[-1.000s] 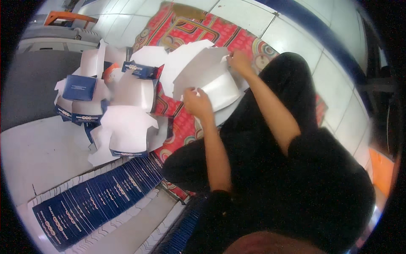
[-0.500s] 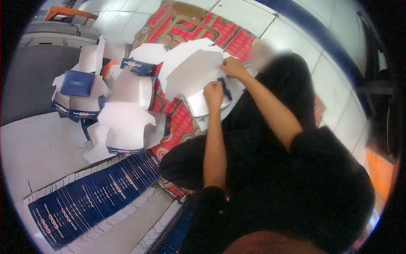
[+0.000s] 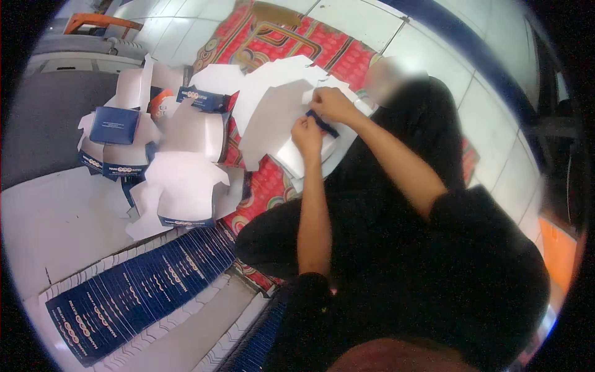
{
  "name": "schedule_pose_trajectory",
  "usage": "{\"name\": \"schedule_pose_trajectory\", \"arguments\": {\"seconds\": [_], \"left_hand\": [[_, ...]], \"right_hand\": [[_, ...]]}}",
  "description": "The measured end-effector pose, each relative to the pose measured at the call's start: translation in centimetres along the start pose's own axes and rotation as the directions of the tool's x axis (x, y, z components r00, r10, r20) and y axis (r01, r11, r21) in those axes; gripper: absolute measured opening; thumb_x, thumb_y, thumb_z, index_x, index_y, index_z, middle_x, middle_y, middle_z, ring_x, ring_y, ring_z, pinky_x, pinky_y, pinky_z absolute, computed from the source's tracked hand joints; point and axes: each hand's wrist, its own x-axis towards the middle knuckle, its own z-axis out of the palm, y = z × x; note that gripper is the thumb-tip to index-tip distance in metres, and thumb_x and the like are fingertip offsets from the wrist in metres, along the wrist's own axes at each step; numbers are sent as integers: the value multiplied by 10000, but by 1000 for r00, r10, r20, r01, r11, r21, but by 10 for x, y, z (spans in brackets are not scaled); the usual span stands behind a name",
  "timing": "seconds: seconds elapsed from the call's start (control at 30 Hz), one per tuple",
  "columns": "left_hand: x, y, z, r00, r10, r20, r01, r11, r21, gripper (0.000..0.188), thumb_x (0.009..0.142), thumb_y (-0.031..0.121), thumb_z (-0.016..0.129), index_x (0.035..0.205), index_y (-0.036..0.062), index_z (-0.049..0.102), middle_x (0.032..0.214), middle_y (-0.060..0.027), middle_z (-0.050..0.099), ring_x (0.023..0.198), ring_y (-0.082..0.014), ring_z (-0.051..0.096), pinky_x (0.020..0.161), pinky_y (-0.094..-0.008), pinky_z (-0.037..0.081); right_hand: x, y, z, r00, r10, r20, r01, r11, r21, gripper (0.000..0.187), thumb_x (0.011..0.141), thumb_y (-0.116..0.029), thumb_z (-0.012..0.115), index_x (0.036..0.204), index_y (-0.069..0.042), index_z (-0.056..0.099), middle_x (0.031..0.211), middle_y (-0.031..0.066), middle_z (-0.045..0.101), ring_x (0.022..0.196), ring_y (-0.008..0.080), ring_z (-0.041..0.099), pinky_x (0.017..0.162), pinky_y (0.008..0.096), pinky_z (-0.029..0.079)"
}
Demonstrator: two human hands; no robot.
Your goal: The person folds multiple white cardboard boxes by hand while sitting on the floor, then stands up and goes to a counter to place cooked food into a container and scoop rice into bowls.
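Note:
A cardboard food box [image 3: 268, 121], white inside and dark blue outside, lies partly folded up in front of my legs. My left hand [image 3: 307, 137] pinches its near side, fingers closed around the edge next to a dark blue flap. Just beyond it and to the right, my right hand [image 3: 334, 105] grips the corner of the same box, fingers bent and pressed together on the card. My fingers partly hide that corner. Under and behind this box rest more flat white cardboard blanks [image 3: 282, 69].
Several part-folded boxes [image 3: 186, 180] are heaped on the left. A long row of flat blue blanks [image 3: 136, 291] stretches across the lower left. All this surrounds a red patterned mat [image 3: 273, 186] on white floor tiles [image 3: 359, 25]. A grey cushioned surface [image 3: 43, 118] borders the far left.
Both hands have shifted slightly left and away from me along the box's side. The box's side panels have been drawn further inward, and its near corner now stands more folded.

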Motion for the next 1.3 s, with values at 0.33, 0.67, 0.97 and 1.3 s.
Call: {"name": "schedule_pose_trajectory", "arguments": {"seconds": [0.33,0.67,0.97,1.3], "left_hand": [[10,-14,-1,993,99,-66,-101,994,-27,208,938,106,581,986,-93,620,794,-152,686,612,-175,656,475,-311,547],[34,-21,-17,996,84,-36,-91,926,-367,266,964,173,605,1058,-74,628,919,-160,706,794,-191,686,681,-308,553],[6,33,-60,833,295,-469,-374,924,-83,258,964,205,583,1036,-38,627,853,-101,684,763,-172,639,660,-284,502],[28,-13,-88,777,323,-540,-260,946,191,382,918,264,591,1123,-58,597,1003,-232,670,927,-346,655,825,-438,507]], "right_hand": [[-7,-2,-1,984,-15,180,33,995,-95,254,803,-236,665,853,13,683,827,206,697,789,369,683,740,435,532],[-8,-8,24,969,39,243,-92,973,211,444,984,-329,474,1252,18,539,1052,234,674,1004,341,664,902,414,487],[33,3,-35,897,378,-229,-174,778,603,534,1024,-379,375,1356,22,492,1395,257,512,1283,368,505,1084,431,380],[63,-133,-51,968,-236,86,180,892,414,813,985,-574,457,1569,-75,193,1496,221,415,1385,298,404,1114,447,338]]}}
